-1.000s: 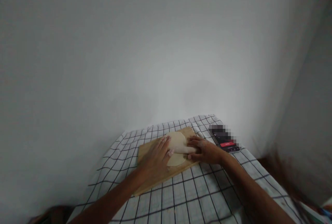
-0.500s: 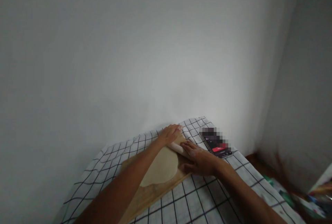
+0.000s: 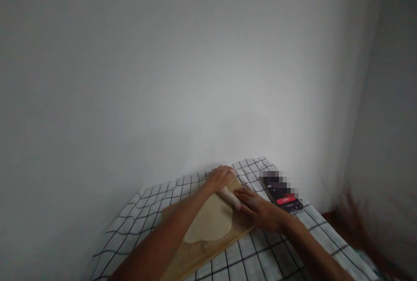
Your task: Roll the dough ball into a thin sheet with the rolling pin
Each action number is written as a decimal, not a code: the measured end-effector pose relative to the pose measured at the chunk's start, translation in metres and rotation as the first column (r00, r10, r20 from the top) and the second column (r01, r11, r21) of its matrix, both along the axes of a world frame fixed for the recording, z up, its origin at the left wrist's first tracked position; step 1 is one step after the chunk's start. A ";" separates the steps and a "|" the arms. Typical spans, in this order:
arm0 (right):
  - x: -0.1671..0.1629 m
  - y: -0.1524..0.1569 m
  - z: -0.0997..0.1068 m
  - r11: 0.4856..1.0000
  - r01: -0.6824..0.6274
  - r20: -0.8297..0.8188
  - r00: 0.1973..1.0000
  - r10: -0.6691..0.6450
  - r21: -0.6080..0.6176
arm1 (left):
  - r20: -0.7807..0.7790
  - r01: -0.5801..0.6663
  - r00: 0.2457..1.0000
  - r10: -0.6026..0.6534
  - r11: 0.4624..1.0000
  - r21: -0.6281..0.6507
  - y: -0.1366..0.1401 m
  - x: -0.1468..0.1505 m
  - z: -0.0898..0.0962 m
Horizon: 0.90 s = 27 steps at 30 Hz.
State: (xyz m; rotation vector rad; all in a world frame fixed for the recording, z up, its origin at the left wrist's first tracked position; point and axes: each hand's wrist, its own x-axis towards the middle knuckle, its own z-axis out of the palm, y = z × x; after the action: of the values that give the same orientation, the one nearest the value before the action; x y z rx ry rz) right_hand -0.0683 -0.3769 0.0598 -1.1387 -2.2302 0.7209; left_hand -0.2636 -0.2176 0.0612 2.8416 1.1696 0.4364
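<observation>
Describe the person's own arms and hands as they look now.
Both forearms are bare, with no sleeve, watch or bracelet in view. The left hand and right hand are ungloved, with pale, powdery-looking smears. Rings are too small to tell.

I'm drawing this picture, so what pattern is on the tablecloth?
The tablecloth is white with a grid of dark lines, seen best in the head view.

Place: likely a home room | black-on-white checked tablecloth [image 3: 247,255] | wooden board [image 3: 192,257] with flattened dough [image 3: 210,222] | smartphone [image 3: 286,198] alongside | plain pale wall [image 3: 208,77]
</observation>
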 end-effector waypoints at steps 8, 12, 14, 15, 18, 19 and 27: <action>-0.011 -0.001 -0.010 0.996 -0.080 0.031 0.996 0.079 0.042 | -0.081 -0.007 0.996 0.027 0.973 0.230 -0.079 -0.099 -0.019; -0.012 -0.002 -0.009 0.994 -0.104 0.024 0.994 0.103 0.046 | -0.118 -0.025 0.991 0.064 0.952 0.305 -0.138 -0.132 -0.020; -0.012 -0.002 -0.008 0.993 -0.109 0.020 0.994 0.108 0.055 | -0.114 -0.042 0.990 0.083 0.946 0.322 -0.170 -0.141 -0.020; -0.012 -0.001 -0.009 0.992 -0.108 0.020 0.994 0.107 0.063 | -0.109 -0.067 0.988 0.108 0.944 0.323 -0.185 -0.144 -0.019; -0.014 -0.002 -0.009 0.990 -0.101 0.002 0.995 0.101 0.103 | -0.120 -0.153 0.973 0.195 0.943 0.295 -0.216 -0.148 -0.018; -0.015 -0.002 -0.008 0.987 -0.104 -0.007 0.994 0.106 0.119 | -0.124 -0.168 0.970 0.210 0.943 0.286 -0.220 -0.149 -0.018; -0.015 -0.002 -0.005 0.989 -0.031 -0.090 0.995 0.045 0.148 | -0.119 -0.101 0.983 0.140 0.953 0.284 -0.123 -0.131 -0.031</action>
State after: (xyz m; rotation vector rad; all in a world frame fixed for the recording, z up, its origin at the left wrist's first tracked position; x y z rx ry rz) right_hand -0.0829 -0.3794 0.0545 -0.9746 -2.1926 0.6018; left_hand -0.3946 -0.3401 0.0307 3.0914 1.4181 0.4490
